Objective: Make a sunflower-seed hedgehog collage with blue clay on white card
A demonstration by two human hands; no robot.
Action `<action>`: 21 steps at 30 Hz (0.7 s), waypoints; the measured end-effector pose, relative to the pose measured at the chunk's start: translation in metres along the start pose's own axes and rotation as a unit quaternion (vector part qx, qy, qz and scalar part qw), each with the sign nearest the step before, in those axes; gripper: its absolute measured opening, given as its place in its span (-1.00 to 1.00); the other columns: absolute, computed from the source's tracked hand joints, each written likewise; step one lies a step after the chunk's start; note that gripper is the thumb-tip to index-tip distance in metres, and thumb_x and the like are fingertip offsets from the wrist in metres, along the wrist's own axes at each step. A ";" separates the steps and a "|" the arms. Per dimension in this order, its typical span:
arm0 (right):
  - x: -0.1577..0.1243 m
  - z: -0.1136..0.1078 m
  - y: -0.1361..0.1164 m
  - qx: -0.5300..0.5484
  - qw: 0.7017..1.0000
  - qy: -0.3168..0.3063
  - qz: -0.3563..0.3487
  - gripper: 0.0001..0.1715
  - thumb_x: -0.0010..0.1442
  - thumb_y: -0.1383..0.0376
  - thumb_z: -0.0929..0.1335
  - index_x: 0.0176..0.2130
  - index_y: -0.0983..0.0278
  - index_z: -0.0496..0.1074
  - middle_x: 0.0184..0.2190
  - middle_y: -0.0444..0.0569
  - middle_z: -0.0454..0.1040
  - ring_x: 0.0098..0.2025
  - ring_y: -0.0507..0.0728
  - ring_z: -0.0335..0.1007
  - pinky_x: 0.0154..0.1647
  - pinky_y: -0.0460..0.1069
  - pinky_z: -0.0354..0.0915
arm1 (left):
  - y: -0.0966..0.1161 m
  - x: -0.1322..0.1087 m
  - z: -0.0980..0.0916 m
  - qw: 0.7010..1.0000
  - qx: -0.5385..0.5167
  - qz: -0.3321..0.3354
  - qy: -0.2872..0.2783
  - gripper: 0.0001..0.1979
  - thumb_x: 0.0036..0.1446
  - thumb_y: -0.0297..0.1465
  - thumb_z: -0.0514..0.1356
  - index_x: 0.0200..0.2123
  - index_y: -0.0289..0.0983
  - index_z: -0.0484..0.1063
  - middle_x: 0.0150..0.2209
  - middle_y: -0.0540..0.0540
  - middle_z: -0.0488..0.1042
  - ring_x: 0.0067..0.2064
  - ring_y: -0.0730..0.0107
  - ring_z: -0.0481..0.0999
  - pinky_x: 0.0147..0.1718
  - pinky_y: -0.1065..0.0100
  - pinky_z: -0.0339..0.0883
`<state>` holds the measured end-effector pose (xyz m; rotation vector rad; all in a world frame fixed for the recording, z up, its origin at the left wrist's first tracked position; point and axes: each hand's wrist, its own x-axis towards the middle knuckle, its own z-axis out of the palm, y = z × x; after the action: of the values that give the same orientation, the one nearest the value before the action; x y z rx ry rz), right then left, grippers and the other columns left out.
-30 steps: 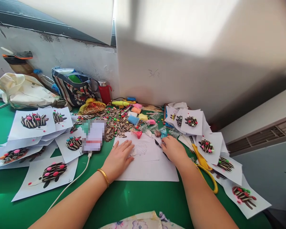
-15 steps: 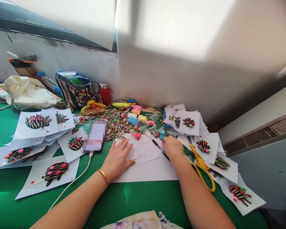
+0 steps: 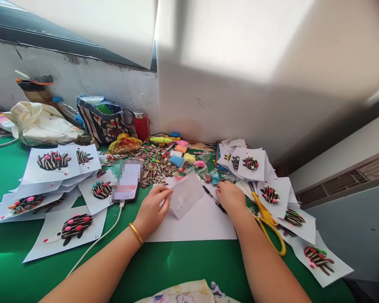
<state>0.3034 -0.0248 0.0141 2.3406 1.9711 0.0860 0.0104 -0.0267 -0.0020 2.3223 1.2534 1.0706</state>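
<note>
My left hand (image 3: 153,210), a gold bangle on its wrist, pinches the left edge of a small sheet of paper (image 3: 188,198). The sheet is raised and tilted over larger white paper (image 3: 196,231) lying on the table; faint marks show on it. Over the right part of that paper, my right hand (image 3: 230,197) rests with its fingers curled, close to a small blue plastic bag (image 3: 214,176). Whatever its fingertips hold, if anything, is hidden. Just left of this hand lies a black pen (image 3: 211,194). Yellow-handled scissors (image 3: 268,227) are beside my right forearm.
Striped sunflower seeds (image 3: 156,164) are heaped behind the paper, near coloured clay packets (image 3: 177,161). Cards with seed hedgehogs (image 3: 77,227) lie in piles at both sides. A charging phone (image 3: 126,181) is at left; a red flask (image 3: 141,127) stands by the wall.
My left hand, which lay flat on the small drawing sheet, has now gripped its edge and lifted it at a tilt. My right hand has stayed nearly in place.
</note>
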 end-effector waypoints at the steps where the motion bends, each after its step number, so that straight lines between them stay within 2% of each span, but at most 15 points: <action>1: -0.001 -0.001 0.001 0.001 1.000 -0.002 0.001 -0.75 0.29 0.26 0.26 -0.13 0.23 0.48 -0.16 0.05 0.48 -0.15 0.18 0.44 -0.28 -0.03 0.24 | -0.001 0.000 -0.001 0.999 -0.011 -0.015 0.032 -0.71 0.27 -0.41 0.04 -0.01 -0.23 0.46 -0.05 -0.16 0.41 0.00 0.27 0.44 0.03 0.21 0.38; 2: -0.002 -0.002 0.002 0.001 1.000 -0.005 0.004 -0.75 0.28 0.26 0.26 -0.11 0.22 0.48 -0.15 0.05 0.48 -0.14 0.18 0.44 -0.28 -0.03 0.24 | -0.002 -0.001 -0.001 0.998 -0.017 -0.032 0.055 -0.69 0.27 -0.39 0.04 0.03 -0.23 0.44 -0.02 -0.17 0.39 0.04 0.25 0.42 0.06 0.19 0.37; 4: -0.002 -0.002 0.002 -0.004 1.000 -0.008 0.009 -0.74 0.28 0.27 0.26 -0.11 0.22 0.48 -0.14 0.06 0.48 -0.14 0.19 0.44 -0.28 -0.02 0.24 | -0.004 -0.002 -0.002 0.995 -0.020 -0.070 0.065 -0.64 0.27 -0.36 0.05 0.10 -0.24 0.38 0.02 -0.19 0.34 0.04 0.23 0.42 0.04 0.17 0.39; 7: -0.002 -0.001 0.002 -0.011 1.000 -0.003 0.011 -0.74 0.27 0.29 0.25 -0.12 0.24 0.49 -0.15 0.07 0.48 -0.16 0.19 0.45 -0.29 -0.01 0.24 | -0.003 -0.003 -0.001 0.994 0.000 -0.105 0.026 -0.58 0.23 -0.35 0.09 0.15 -0.26 0.33 0.04 -0.21 0.31 -0.03 0.25 0.46 -0.06 0.22 0.44; 9: -0.001 0.000 0.003 -0.012 1.000 -0.001 0.018 -0.74 0.27 0.29 0.25 -0.14 0.25 0.50 -0.16 0.08 0.49 -0.16 0.20 0.45 -0.29 -0.01 0.24 | -0.001 -0.004 0.000 0.995 0.035 -0.094 -0.016 -0.57 0.20 -0.39 0.10 0.14 -0.27 0.34 0.01 -0.21 0.35 -0.08 0.25 0.48 -0.09 0.21 0.44; 13: 0.002 0.003 0.006 -0.015 0.999 -0.011 0.037 -0.71 0.30 0.29 0.23 -0.19 0.29 0.52 -0.16 0.13 0.49 -0.17 0.21 0.46 -0.28 0.00 0.24 | 0.008 -0.007 -0.002 0.989 0.101 -0.020 -0.103 -0.65 0.21 -0.34 0.11 0.03 -0.28 0.45 -0.17 -0.18 0.46 -0.21 0.23 0.49 -0.18 0.17 0.40; 17: 0.005 0.005 0.006 -0.028 0.998 -0.017 0.044 -0.67 0.32 0.30 0.21 -0.16 0.31 0.52 -0.14 0.19 0.48 -0.15 0.21 0.45 -0.26 0.01 0.25 | 0.019 -0.012 -0.005 0.977 0.051 0.094 -0.183 -0.70 0.22 -0.33 0.12 0.00 -0.18 0.48 -0.33 -0.09 0.48 -0.35 0.34 0.47 -0.30 0.29 0.36; 19: 0.007 0.007 0.004 -0.037 0.998 -0.011 0.044 -0.68 0.32 0.31 0.21 -0.16 0.33 0.52 -0.15 0.20 0.49 -0.13 0.22 0.45 -0.25 0.01 0.25 | 0.024 -0.013 -0.007 0.970 0.016 0.152 -0.191 -0.71 0.22 -0.37 0.12 -0.01 -0.11 0.48 -0.33 -0.08 0.48 -0.32 0.37 0.48 -0.26 0.30 0.37; 21: 0.008 0.008 0.003 -0.043 0.998 0.000 0.048 -0.68 0.32 0.31 0.21 -0.15 0.34 0.52 -0.16 0.20 0.49 -0.13 0.22 0.45 -0.24 0.01 0.25 | 0.026 -0.013 -0.010 0.971 0.008 0.171 -0.168 -0.68 0.19 -0.38 0.15 0.02 -0.08 0.46 -0.20 -0.12 0.50 -0.18 0.30 0.50 -0.12 0.23 0.38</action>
<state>0.3084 -0.0175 0.0065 2.3790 1.8168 0.1722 0.0141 -0.0527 0.0132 2.6541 0.7574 0.7111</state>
